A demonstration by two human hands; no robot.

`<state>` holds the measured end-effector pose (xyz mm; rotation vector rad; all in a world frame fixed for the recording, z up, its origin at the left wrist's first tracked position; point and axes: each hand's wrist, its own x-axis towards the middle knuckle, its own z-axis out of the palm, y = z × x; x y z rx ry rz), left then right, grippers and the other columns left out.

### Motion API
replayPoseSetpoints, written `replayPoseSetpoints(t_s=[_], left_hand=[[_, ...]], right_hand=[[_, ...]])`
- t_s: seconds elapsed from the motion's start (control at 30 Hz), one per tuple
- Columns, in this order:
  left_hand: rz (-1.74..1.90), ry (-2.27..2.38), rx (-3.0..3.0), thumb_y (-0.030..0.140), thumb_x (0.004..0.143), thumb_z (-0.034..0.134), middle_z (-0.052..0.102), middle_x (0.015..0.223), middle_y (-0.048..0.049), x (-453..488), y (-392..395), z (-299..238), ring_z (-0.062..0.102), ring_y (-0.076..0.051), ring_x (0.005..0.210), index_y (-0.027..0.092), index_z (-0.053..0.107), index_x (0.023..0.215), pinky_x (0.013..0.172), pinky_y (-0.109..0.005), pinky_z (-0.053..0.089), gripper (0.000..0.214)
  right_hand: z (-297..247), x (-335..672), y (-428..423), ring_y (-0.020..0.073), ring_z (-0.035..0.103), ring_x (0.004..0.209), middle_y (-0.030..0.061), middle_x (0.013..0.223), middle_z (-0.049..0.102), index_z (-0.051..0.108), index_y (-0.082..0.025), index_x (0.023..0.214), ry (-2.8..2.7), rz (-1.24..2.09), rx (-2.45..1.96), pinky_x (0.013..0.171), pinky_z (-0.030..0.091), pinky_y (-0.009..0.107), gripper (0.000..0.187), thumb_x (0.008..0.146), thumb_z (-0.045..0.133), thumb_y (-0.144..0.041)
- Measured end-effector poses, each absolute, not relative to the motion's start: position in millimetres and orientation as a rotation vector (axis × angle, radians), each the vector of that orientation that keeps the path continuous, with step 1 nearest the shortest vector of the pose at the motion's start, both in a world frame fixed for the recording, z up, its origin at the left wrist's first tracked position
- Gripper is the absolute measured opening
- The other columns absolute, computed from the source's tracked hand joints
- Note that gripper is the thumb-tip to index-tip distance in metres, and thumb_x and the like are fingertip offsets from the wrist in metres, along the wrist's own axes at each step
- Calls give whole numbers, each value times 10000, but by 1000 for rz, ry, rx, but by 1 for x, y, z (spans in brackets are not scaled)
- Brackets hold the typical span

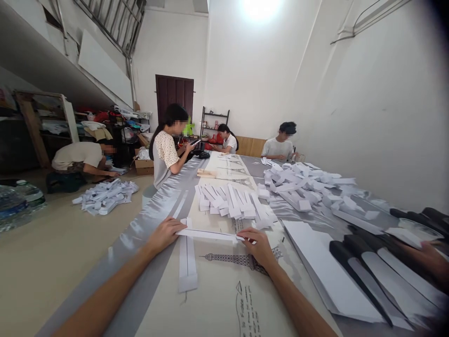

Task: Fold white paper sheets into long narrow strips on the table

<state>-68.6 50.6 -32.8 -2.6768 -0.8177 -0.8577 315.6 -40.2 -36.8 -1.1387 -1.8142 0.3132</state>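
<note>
A folded white paper strip (210, 234) lies crosswise in front of me, with a hand at each end. The fingers of my left hand (167, 234) close on its left end. My right hand (257, 245) pinches the right end between thumb and fingers. Beneath the left part, a second white paper strip (188, 264) with a lengthwise seam points towards me and crosses the first. Both strips are over a tablecloth (210, 299) printed with an Eiffel tower, partly covered by my right hand. Just beyond my hands lies a row of folded strips (228, 201).
A large heap of paper strips (305, 182) covers the table's right side. Nearer are white sheets (322, 267) and black-edged pieces (365, 267), beside another person's blurred hand (428, 257). Several people work around. Another paper pile (105, 194) sits on the floor at left.
</note>
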Motion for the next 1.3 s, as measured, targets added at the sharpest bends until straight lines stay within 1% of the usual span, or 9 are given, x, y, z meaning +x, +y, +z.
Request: replayPoseSetpoints(t_s=[0.3, 0.5, 0.7, 0.77, 0.93, 1.07, 1.17, 1.23, 1.3], left_hand=[[-921, -819, -2684, 147, 971, 453, 768, 958, -60, -71, 47, -29, 703, -188, 888, 201, 737, 1078, 897, -357, 503, 309], [-898, -803, -2682, 164, 993, 416, 755, 897, -57, -74, 45, -30, 699, -177, 829, 202, 730, 1126, 850, -328, 511, 343], [-873, -743, -2633, 99, 989, 387, 720, 816, -22, -75, 39, -27, 676, -142, 723, 237, 684, 1247, 789, -271, 507, 416], [-890, -749, -2631, 111, 995, 397, 682, 746, -5, -74, 37, -28, 641, -132, 658, 254, 669, 1279, 759, -256, 503, 419], [-913, -750, -2733, 81, 1000, 393, 607, 672, 23, -67, 29, -28, 570, -127, 599, 270, 572, 1411, 688, -237, 466, 487], [-1028, -705, -2929, 103, 1019, 367, 591, 629, 31, -53, 17, -19, 524, -125, 545, 291, 580, 1409, 595, -214, 433, 483], [-1121, -782, -3082, 166, 1038, 388, 621, 686, 6, -42, 7, -8, 572, -127, 602, 314, 630, 1363, 573, -195, 440, 432], [-1226, -836, -3194, 246, 1040, 437, 694, 883, -44, -37, 3, -1, 644, -152, 724, 307, 668, 1324, 643, -220, 496, 371], [-1377, -899, -3269, 315, 1030, 475, 710, 977, -70, -35, 0, 4, 671, -188, 805, 294, 715, 1262, 684, -254, 520, 334]], right_hand=[[-37, 317, -36, 189, 641, 637, 63, 818, 754, 816, -229, 912, -1752, 387, -1179, 607, 527, 301, 200, 869, 623, -258], [-36, 318, -34, 159, 614, 641, 45, 877, 748, 811, -242, 891, -1699, 496, -1155, 600, 495, 272, 246, 766, 621, -149], [-30, 318, -35, 166, 605, 706, 57, 913, 728, 809, -223, 899, -1510, 634, -1144, 611, 487, 269, 264, 738, 612, -152], [-29, 318, -34, 156, 597, 679, 55, 913, 724, 803, -210, 901, -1441, 722, -1142, 585, 484, 261, 236, 748, 625, -189], [-24, 324, -36, 118, 525, 484, 19, 687, 683, 783, -175, 1020, -1291, 998, -1118, 476, 442, 246, 292, 839, 662, -369], [-19, 331, -41, 142, 603, 504, 38, 730, 696, 754, -178, 1042, -1191, 1143, -1049, 502, 487, 267, 368, 882, 630, -485], [-16, 334, -43, 170, 656, 560, 58, 812, 695, 748, -183, 969, -1130, 1172, -1017, 536, 523, 294, 434, 906, 555, -566], [-15, 335, -43, 167, 653, 565, 60, 842, 691, 749, -187, 930, -1113, 1180, -1023, 545, 538, 304, 472, 916, 525, -602], [-14, 335, -44, 157, 638, 587, 51, 831, 686, 753, -184, 891, -1111, 1175, -1052, 540, 540, 287, 428, 881, 613, -589]])
